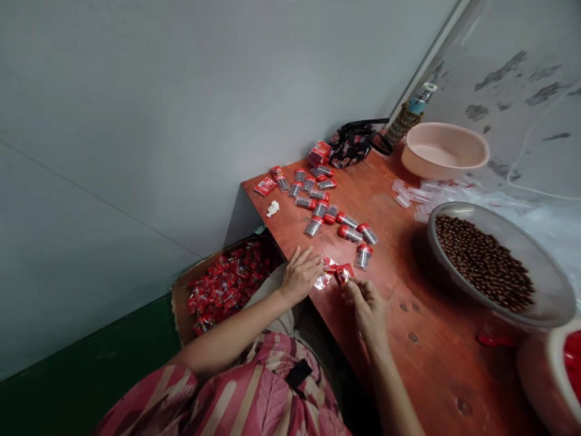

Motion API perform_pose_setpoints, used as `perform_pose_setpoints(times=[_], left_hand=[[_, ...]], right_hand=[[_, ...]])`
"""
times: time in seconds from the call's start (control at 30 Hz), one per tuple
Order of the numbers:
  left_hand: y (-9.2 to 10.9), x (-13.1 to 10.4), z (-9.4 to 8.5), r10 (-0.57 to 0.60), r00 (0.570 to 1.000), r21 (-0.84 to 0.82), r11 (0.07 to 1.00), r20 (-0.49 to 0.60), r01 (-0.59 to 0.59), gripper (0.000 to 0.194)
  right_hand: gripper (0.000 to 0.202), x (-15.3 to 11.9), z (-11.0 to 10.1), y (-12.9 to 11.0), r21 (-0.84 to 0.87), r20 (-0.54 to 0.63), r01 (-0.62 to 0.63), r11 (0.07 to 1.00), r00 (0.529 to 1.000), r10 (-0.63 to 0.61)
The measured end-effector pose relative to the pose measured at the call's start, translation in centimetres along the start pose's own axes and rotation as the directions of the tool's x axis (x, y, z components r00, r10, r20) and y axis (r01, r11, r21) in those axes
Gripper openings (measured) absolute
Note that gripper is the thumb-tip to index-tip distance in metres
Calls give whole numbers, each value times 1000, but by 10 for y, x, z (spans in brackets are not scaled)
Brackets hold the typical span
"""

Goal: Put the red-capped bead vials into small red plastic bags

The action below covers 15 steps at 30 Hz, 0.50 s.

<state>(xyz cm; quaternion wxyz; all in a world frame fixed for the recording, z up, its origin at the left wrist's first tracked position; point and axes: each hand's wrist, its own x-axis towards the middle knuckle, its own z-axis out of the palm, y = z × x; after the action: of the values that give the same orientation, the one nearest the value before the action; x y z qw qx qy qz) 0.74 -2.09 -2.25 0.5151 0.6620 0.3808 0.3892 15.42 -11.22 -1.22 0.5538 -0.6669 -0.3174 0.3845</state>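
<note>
My right hand (367, 303) pinches a small shiny red packet (344, 273) between thumb and fingers at the table's near edge. Left of it, my left hand (300, 276) is stretched out flat, its fingertips at a clear and red plastic wrapper (323, 280). Whether the wrapper and the packet are one piece, I cannot tell. Just beyond stands a clear container with a red cap (364, 257), filled with dark balls. Several more like it lie on the table, one of them a capped container (349, 234) on its side.
A carton (181, 297) of red packets is below the table's left edge. To the right are a bowl (556, 272) of brown balls, a pink basin (447, 139), clear empty containers (422, 195) and a tub (542, 375) with red pieces. A floral bag (349, 148) rests by the wall.
</note>
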Motion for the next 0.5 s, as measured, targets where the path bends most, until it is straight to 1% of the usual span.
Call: perform_pose_setpoints(times=[0.03,0.1,0.17,0.2,0.23,0.27,0.3,0.33,0.37,0.4,0.43,0.47,0.5], left_hand=[[1,0,1,6,1000,3,1000,-26,-6,17],[4,-2,1,90,995,93,992,-47,-85,14],[8,-3,0,209,978,206,957,-8,-203,16],[10,-3,-1,243,970,230,943,10,-239,18],[13,-4,-3,238,971,222,946,14,-236,23],[15,-4,-5,193,981,179,965,8,-192,28],[17,-3,-7,115,993,113,987,16,-116,33],[18,-3,-9,17,999,40,999,43,-18,35],[19,-2,-11,-86,992,-27,996,90,89,35],[18,-1,-13,-178,973,-86,978,150,192,36],[17,-1,-14,-253,944,-141,948,213,286,37],[16,0,-14,-319,912,-200,906,258,373,38],[14,0,-14,-375,884,-260,856,280,446,37]], right_hand=[[25,4,4,0,-8,-5,19,1000,1000,-19],[34,12,13,-2,27,9,34,999,999,-34],[41,17,21,-7,111,38,19,994,999,-23],[41,19,24,-11,149,44,10,989,999,-17],[40,21,27,-14,175,42,9,984,999,-17],[39,21,29,-18,191,35,14,982,999,-21],[39,22,30,-21,194,36,17,981,999,-25],[40,22,31,-23,190,55,12,982,998,-23],[41,22,31,-24,176,92,-1,984,996,-15],[42,22,30,-24,151,142,-19,988,990,-3],[43,23,28,-24,107,186,-31,994,983,11],[43,24,26,-24,39,203,-30,999,979,21],[43,27,23,-23,-59,182,-12,998,983,23]])
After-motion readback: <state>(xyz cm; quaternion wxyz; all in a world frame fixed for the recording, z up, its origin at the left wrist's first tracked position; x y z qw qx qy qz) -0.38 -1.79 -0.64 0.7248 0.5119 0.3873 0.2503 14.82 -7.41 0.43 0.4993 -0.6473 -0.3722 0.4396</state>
